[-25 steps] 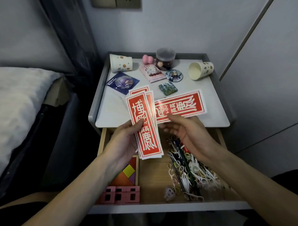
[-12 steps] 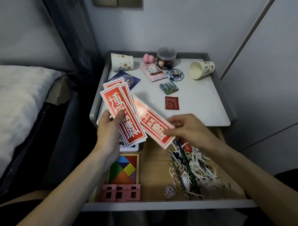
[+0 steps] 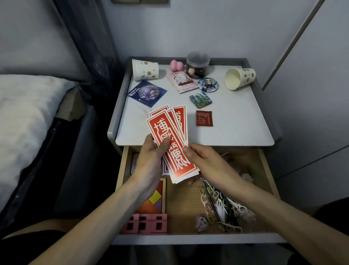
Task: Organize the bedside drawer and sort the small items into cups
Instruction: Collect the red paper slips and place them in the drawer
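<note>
Your open drawer fills 6 o'clock, with floss picks heaped at its 4 o'clock. Over its far edge your left hand pinches the fanned red cards, thumb on top. Your right hand grips their right edge. The fan is loose, so a card may slip into the picks. The left cup at 11 o'clock and the right cup at 1 lie tipped.

At the left lies a bed with white bedding above its dark side. A dark curtain hangs beside the grey wall. A pale cabinet door stands at the right, and a switch plate is cut by the top edge.
</note>
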